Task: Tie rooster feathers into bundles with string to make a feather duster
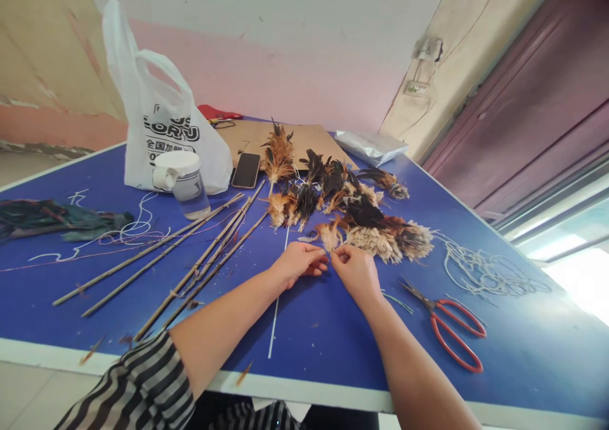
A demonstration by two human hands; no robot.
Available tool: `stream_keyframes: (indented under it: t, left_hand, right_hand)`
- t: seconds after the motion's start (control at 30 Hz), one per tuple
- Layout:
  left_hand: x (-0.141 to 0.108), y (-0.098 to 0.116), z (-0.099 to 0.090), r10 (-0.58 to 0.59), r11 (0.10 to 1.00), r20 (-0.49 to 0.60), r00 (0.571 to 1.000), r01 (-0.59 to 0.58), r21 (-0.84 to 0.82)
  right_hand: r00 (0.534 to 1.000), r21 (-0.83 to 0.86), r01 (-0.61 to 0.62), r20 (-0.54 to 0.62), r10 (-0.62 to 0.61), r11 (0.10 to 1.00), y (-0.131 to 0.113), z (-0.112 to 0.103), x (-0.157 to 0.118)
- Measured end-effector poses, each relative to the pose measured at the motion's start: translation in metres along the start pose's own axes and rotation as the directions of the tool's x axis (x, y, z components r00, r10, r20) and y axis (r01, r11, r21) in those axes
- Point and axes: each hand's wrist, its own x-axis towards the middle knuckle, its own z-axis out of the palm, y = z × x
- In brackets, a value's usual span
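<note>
My left hand [302, 264] and my right hand [353, 268] meet over the middle of the blue table [328, 347]. Thumbs and fingertips of both pinch the base of a small tuft of light brown feathers [329, 234], whose tips point away from me. Just behind and to the right lie bunches of black, brown and cream feathers [375, 243]. A brown feather bunch on a stick [278, 157] lies farther back. Right of my right hand rest red-handled scissors [450, 322], blades apart. A short green string [397, 302] lies beside the right wrist.
Several thin sticks [190, 284] lie on the left. Behind them stand a lidded plastic jug [190, 192], a white plastic bag [162, 113] and a phone [246, 170]. Tangled white string [490, 271] spreads at right. A silver packet [371, 146] and cardboard [304, 137] are at the back.
</note>
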Motion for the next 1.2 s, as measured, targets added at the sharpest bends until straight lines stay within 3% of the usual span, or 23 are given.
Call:
stream_keyframes:
  t: [0.2, 0.4, 0.53, 0.6, 0.7, 0.8, 0.87, 1.03, 1.2]
  left_hand:
    - [-0.002, -0.003, 0.004, 0.007, 0.984, 0.039, 0.999, 0.000, -0.180]
    - [0.001, -0.004, 0.001, 0.097, 0.989, -0.018, 0.995, -0.099, -0.108]
    - [0.002, -0.004, -0.001, 0.141, 0.988, -0.054, 0.989, -0.144, -0.062]
    - [0.002, -0.003, -0.001, 0.151, 0.987, -0.049, 0.987, -0.153, -0.053]
    - [0.001, -0.003, -0.001, 0.149, 0.985, -0.041, 0.988, -0.151, -0.080]
    - [0.000, -0.002, 0.000, 0.143, 0.983, -0.040, 0.989, -0.147, -0.109]
    - [-0.001, -0.002, 0.000, 0.136, 0.987, -0.023, 0.990, -0.137, -0.082]
    - [-0.005, -0.002, 0.002, 0.118, 0.993, 0.067, 0.991, -0.120, 0.020]
    - [-0.003, 0.000, -0.002, 0.094, 0.992, 0.037, 0.995, -0.090, -0.086]
  right_hand:
    - [0.998, 0.291, 0.022, 0.044, -0.036, 0.956, -0.004, 0.006, 0.000]
    - [0.987, 0.358, 0.055, 0.123, -0.106, 0.932, -0.003, -0.001, 0.000]
    - [0.989, 0.443, -0.015, 0.141, -0.053, 0.897, -0.004, -0.007, 0.002]
    - [0.991, 0.527, -0.099, 0.129, 0.035, 0.844, -0.001, -0.007, 0.004]
    - [0.975, 0.694, -0.219, 0.173, 0.137, 0.686, 0.004, -0.003, 0.007]
    - [0.963, 0.808, -0.270, 0.238, 0.129, 0.523, 0.005, 0.000, 0.007]
    - [0.959, 0.841, -0.281, 0.261, 0.108, 0.462, 0.003, 0.002, 0.005]
    - [0.963, 0.860, -0.266, 0.253, 0.088, 0.436, 0.001, 0.003, 0.004]
    - [0.954, 0.846, -0.299, 0.282, 0.105, 0.442, 0.007, -0.004, 0.008]
